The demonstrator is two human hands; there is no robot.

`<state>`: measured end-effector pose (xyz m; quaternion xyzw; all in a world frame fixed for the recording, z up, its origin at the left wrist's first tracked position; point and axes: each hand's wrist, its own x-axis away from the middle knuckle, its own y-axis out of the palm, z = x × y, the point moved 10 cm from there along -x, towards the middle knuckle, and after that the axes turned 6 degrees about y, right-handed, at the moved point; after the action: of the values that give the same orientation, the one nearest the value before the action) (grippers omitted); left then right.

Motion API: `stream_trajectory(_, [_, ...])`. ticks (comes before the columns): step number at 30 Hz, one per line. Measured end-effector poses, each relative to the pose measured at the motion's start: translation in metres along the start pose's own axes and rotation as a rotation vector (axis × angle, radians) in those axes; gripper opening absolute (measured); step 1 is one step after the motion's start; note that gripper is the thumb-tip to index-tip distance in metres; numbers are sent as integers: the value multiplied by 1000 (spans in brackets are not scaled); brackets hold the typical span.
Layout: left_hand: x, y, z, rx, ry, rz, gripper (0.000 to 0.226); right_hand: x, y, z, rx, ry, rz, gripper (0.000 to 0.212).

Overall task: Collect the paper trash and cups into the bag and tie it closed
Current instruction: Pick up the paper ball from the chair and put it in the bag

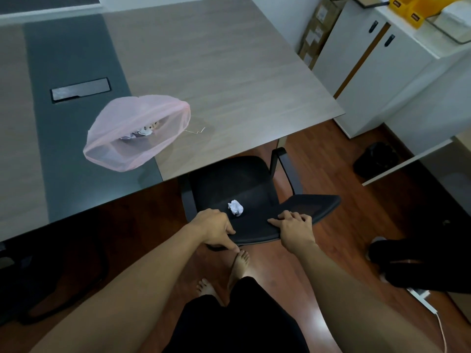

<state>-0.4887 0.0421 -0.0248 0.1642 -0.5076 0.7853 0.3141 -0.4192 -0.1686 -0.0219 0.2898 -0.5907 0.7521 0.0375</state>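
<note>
Pink translucent bag (137, 132) lying open on the surface (229, 72), crumpled paper ball (235, 207) sitting on black chair (229, 179), left hand (216, 226) and right hand (295, 229) both gripping its backrest (293, 217).

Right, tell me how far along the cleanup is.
Done: some crumpled paper already sits in the pink bag on the table. In hand: both hands, left and right, grip the chair. Left: the paper ball on its seat, then tying the open bag.
</note>
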Motion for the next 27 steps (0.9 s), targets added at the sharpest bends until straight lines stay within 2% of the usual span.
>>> stream_trajectory(5, [-15, 0, 15, 34, -22, 70, 93, -17, 1, 30, 88, 56, -112, 69])
stream_trajectory(10, [-8, 6, 21, 90, -39, 113, 84, -20, 11, 33, 203, 58, -381, 83])
stream_trajectory(12, [5, 7, 10, 399, -51, 144, 71, -18, 11, 22, 229, 38, -511, 90])
stream_trajectory(14, [16, 10, -14, 942, -95, 196, 52, -17, 3, 8, 248, -10, -630, 98])
stream_trajectory(15, [23, 10, -31, 1129, -154, 243, 48, -18, -3, 0, 243, -38, -686, 100])
stream_trajectory(16, [32, 8, -52, 1223, -226, 315, 45, -19, -9, -8, 222, -69, -733, 99])
stream_trajectory(18, [54, 4, -96, 1291, -368, 464, 39, -25, -21, -30, 130, -151, -784, 82])
stream_trajectory(22, [90, -9, -161, 1356, -497, 674, 32, -56, -60, -78, -280, -242, -660, 51])
stream_trajectory(27, [126, -64, -210, 1257, -507, 896, 32, -110, -114, -126, -665, -222, -445, 38])
